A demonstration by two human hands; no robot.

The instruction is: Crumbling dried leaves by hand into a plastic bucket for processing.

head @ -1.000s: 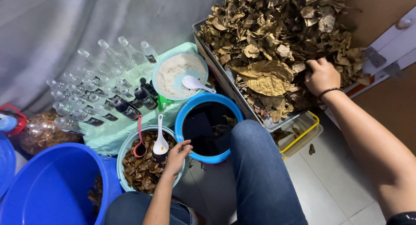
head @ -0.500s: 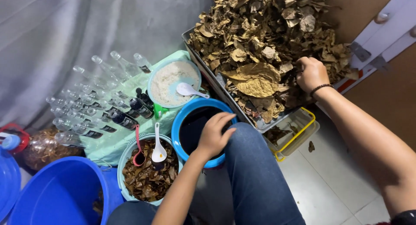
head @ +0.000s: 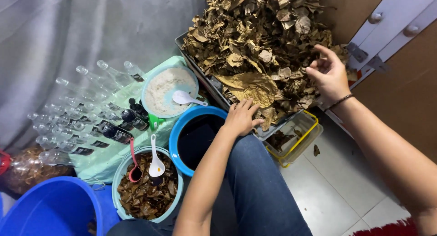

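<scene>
Seen from above a seated person: a large heap of dried brown leaves [head: 264, 45] fills a dark tray [head: 205, 79] whose long axis runs from upper left to lower right, just beyond the person's knee. A big blue tub [head: 50, 208] sits at lower left, and a pale green cloth bears rows of clear glass bottles [head: 77, 113], most lying with necks toward the upper left. Three round vessels follow in falling size: a blue-rimmed bowl of dark liquid [head: 195, 136], a teal bowl of wet leaf pieces [head: 145, 190] with a white and a red spoon in it, and a light blue bowl of white powder [head: 166, 90] with a white spoon. A yellow-rimmed clear box [head: 296, 136] stands under the tray's near corner. The right hand [head: 330, 77] hovers at the heap's right flank, fingers loosely curled and spread, holding nothing that can be made out. The left hand [head: 241, 118] rests flat and unclenched on the heap's near edge, touching one broad yellowish leaf [head: 250, 87] that lies directly ahead of its fingertips; this hand is the nearer to that leaf.
</scene>
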